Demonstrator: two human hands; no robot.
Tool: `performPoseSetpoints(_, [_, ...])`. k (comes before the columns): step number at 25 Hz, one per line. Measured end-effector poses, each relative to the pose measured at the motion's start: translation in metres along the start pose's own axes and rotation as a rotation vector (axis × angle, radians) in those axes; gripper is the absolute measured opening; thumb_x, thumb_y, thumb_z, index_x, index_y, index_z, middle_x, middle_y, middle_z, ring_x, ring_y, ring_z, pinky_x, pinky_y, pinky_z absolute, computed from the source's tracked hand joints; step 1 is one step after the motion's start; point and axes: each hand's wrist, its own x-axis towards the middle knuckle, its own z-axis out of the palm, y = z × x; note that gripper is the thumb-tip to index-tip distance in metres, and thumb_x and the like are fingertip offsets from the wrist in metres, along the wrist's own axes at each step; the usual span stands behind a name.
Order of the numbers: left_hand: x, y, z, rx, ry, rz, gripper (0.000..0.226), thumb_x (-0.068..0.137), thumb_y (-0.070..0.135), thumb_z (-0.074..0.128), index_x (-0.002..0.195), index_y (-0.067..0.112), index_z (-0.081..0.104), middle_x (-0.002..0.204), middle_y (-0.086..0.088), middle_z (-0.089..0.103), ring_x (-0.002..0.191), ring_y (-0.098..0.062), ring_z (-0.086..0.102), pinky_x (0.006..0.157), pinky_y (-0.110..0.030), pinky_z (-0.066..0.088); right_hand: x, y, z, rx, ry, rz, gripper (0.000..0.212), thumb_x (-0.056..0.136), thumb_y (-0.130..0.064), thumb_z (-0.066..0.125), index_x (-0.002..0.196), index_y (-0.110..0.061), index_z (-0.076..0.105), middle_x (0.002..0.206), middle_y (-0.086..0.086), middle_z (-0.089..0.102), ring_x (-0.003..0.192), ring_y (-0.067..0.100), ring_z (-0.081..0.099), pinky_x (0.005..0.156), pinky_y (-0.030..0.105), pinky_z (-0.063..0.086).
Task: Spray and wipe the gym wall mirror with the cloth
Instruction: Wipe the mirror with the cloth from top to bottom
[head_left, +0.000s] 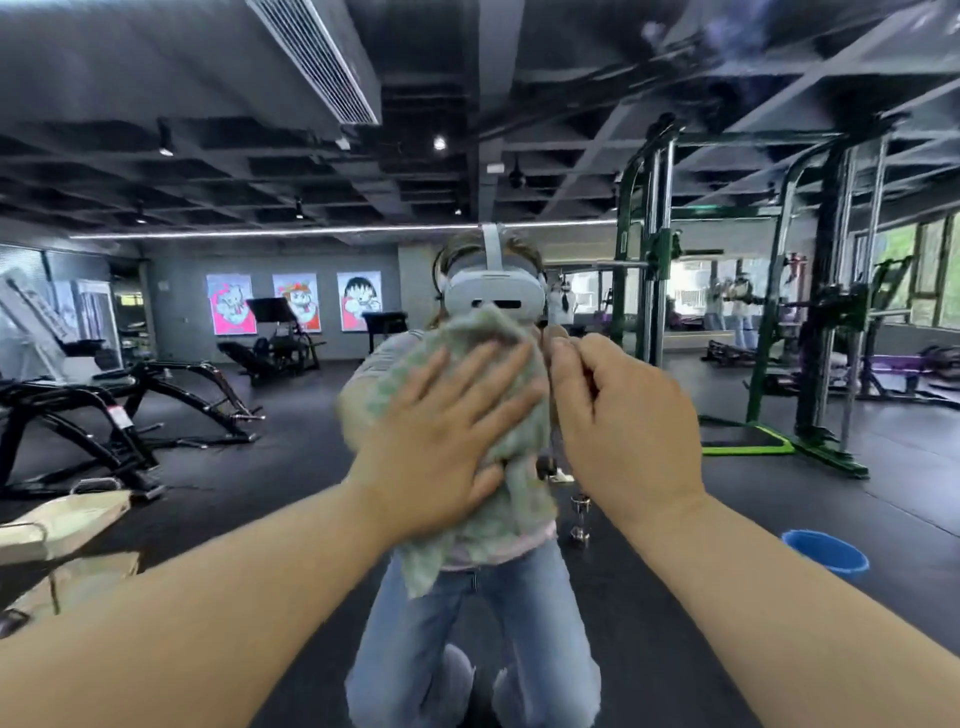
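Now, cloth (483, 332): centre of frame, spread against the mirror (291, 467), lower end hanging loose
Left hand (441, 431): flat on the cloth, fingers (498, 374) straight and apart, pressing it to the mirror
Right hand (623, 415): just right of the cloth, fingers curled; whether they pinch its edge I cannot tell
Handling: likely light, soft, floppy; bunches and slides easily on the mirror
Hold: best a broad palm over the middle, spare folds gathered under it
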Motion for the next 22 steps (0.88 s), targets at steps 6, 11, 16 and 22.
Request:
performPoseSetpoints(6, [-0.032,-0.085,-0.016,0.173,0.150,-0.272,0.062,0.078,0.035,0.045,0.139,0.022,0.040,0.160,-0.003,0.022,0.142,-0.025,0.026,0.108,-0.046,0.024,-0.012,0.008,-0.020,-0.032,0.050,-0.088,0.041,0.100,-0.039,0.038,0.063,-0.022,0.037,0.053,-0.008,0.040,0.049,0.008,0.037,0.045,0.026,0.020])
performPoseSetpoints(11, [0.067,-0.007,-0.023,-0.053,0.296,-0.393,0.051,0.080,0.019,0.044,0.129,0.010,0.058,0.137,-0.015,0.053,0.118,-0.036,0.051,0.101,-0.041,0.032,-0.021,0.021,-0.014,-0.011,0.191,-0.173,0.033,0.100,-0.033,0.042,0.074,-0.015,0.049,0.067,-0.004,0.049,0.064,0.020,0.045,0.056,0.035,0.033])
performPoseSetpoints(16, [0.060,0.001,-0.034,-0.295,0.201,-0.291,0.047,0.084,0.011,0.055,0.130,0.019,0.054,0.134,-0.001,0.054,0.119,-0.024,0.050,0.093,-0.028,0.037,-0.022,0.027,-0.005,-0.067,0.281,-0.509,0.032,0.092,-0.021,0.043,0.112,-0.006,0.064,0.116,0.010,0.064,0.109,0.027,0.055,0.101,0.032,0.038])
performPoseSetpoints(22, [0.013,-0.015,-0.030,-0.274,0.177,-0.289,0.055,0.089,0.036,0.035,0.136,0.012,0.052,0.139,-0.009,0.053,0.127,-0.027,0.048,0.110,-0.028,0.028,0.015,-0.016,0.022,-0.137,-0.124,-0.442,0.051,0.101,-0.019,0.035,0.151,-0.008,0.026,0.158,0.008,0.026,0.146,0.018,0.020,0.115,0.027,0.013])
